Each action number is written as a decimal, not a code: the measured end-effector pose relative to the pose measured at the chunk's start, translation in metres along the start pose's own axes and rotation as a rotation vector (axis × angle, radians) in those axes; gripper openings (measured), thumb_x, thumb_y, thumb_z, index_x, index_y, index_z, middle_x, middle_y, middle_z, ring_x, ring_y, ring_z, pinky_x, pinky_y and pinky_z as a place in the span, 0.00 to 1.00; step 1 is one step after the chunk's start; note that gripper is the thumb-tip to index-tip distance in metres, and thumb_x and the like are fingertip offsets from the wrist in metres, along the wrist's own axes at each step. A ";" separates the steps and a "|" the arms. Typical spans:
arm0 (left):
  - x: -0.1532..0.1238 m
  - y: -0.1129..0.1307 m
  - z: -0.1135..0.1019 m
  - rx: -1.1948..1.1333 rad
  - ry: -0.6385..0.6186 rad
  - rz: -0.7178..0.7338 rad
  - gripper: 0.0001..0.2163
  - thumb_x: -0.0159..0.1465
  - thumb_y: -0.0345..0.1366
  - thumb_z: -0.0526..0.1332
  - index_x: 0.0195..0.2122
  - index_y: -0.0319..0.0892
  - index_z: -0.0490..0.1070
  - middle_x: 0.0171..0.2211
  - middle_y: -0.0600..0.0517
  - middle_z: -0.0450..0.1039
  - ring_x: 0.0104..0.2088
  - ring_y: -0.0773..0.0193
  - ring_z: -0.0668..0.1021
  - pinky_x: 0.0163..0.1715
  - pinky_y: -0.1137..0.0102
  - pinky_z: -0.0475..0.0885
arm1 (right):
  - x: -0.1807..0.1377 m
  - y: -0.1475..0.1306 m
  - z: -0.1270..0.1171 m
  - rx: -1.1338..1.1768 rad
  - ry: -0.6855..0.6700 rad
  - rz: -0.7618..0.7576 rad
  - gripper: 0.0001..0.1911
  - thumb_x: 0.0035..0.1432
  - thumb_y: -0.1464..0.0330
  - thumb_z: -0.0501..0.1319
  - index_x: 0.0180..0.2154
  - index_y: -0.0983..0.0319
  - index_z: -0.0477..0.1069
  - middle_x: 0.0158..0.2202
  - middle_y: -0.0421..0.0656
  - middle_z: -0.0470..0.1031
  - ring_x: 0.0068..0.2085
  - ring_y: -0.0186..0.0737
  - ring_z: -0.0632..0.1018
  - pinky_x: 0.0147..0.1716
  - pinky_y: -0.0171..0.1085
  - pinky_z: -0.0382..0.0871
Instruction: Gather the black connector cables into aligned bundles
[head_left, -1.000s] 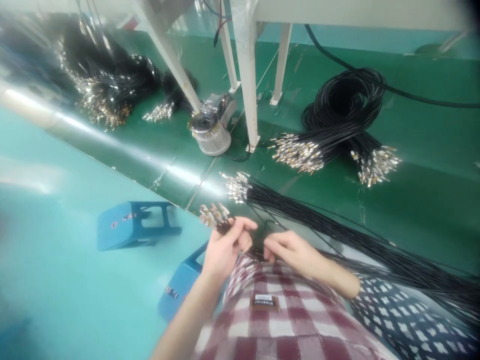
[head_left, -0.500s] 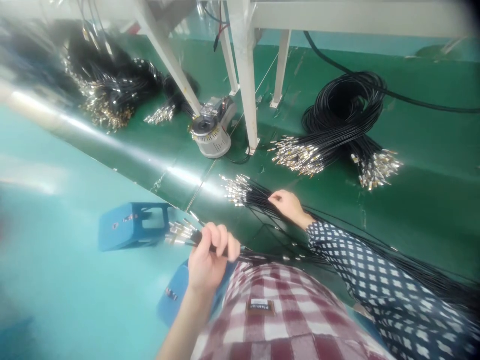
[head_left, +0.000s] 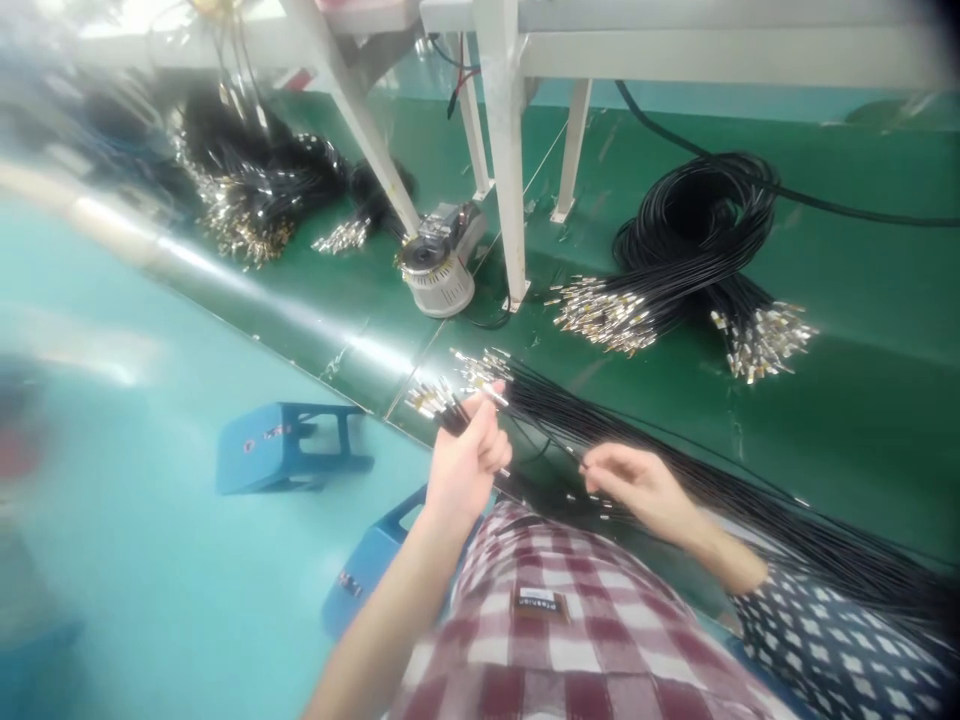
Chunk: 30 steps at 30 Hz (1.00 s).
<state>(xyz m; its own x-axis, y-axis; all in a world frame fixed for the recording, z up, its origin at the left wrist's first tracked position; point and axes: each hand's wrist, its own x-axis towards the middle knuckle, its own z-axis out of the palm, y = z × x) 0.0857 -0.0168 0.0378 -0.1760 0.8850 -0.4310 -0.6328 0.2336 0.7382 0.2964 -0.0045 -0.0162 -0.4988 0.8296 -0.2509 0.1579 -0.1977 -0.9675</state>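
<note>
My left hand (head_left: pixel 471 455) is closed around a bundle of black cables whose silvery metal ends (head_left: pixel 433 400) stick out past the fingers. Its fingertips touch the metal ends (head_left: pixel 484 368) of a second bundle lying on the green surface. My right hand (head_left: pixel 637 487) pinches a single thin black cable (head_left: pixel 561 447) between thumb and fingers, beside the long bundle of black cables (head_left: pixel 645 445) that runs off to the right. A few loose cable ends (head_left: pixel 589 500) lie below that hand.
A coiled bundle of black cables (head_left: pixel 694 220) lies at the back right. A grey-white device (head_left: pixel 439 275) stands by the white table legs (head_left: pixel 502 170). More cable bundles (head_left: pixel 255 200) lie at the back left. Blue stools (head_left: pixel 259 450) stand on the pale floor.
My left hand has moved up and right with its bundle, up to the ends of the lying bundle. My right hand has drawn back right and down along the cables.
</note>
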 end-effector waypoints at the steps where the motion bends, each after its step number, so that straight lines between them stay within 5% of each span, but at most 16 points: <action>1: -0.002 -0.003 0.003 0.021 -0.003 -0.006 0.10 0.59 0.37 0.66 0.38 0.36 0.74 0.14 0.64 0.45 0.14 0.78 0.50 0.16 0.76 0.46 | -0.003 0.001 0.004 0.024 0.002 -0.002 0.15 0.57 0.56 0.62 0.31 0.62 0.72 0.24 0.41 0.74 0.27 0.34 0.72 0.28 0.34 0.66; 5: -0.012 -0.011 0.006 0.122 -0.043 -0.127 0.11 0.54 0.36 0.70 0.35 0.34 0.76 0.13 0.63 0.48 0.14 0.78 0.52 0.16 0.75 0.44 | -0.010 0.006 0.019 0.075 0.011 -0.011 0.15 0.58 0.56 0.62 0.30 0.62 0.72 0.25 0.41 0.74 0.27 0.34 0.72 0.29 0.34 0.65; 9: -0.015 -0.006 0.000 0.053 -0.023 -0.063 0.17 0.55 0.37 0.69 0.44 0.35 0.75 0.15 0.64 0.45 0.14 0.78 0.51 0.17 0.75 0.45 | -0.016 0.012 0.021 0.050 -0.006 0.025 0.16 0.58 0.56 0.61 0.30 0.62 0.72 0.25 0.42 0.75 0.27 0.35 0.72 0.28 0.34 0.64; 26: -0.010 -0.015 -0.017 0.126 -0.068 -0.120 0.13 0.61 0.42 0.64 0.34 0.34 0.77 0.16 0.62 0.44 0.16 0.77 0.52 0.20 0.73 0.47 | -0.027 0.019 0.033 -0.061 -0.083 0.080 0.15 0.60 0.56 0.60 0.33 0.62 0.73 0.26 0.40 0.74 0.27 0.34 0.71 0.30 0.34 0.64; 30: -0.015 -0.011 -0.030 0.110 -0.051 -0.090 0.17 0.62 0.46 0.61 0.25 0.36 0.76 0.22 0.54 0.60 0.21 0.72 0.62 0.22 0.72 0.56 | -0.012 0.015 0.023 -0.149 -0.206 0.088 0.16 0.61 0.57 0.58 0.32 0.62 0.74 0.29 0.42 0.76 0.30 0.36 0.74 0.32 0.34 0.67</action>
<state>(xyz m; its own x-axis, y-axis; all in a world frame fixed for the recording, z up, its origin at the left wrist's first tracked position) 0.0729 -0.0449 0.0204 -0.0825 0.8772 -0.4729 -0.5572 0.3528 0.7517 0.2850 -0.0299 -0.0282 -0.6380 0.6858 -0.3502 0.3244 -0.1731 -0.9300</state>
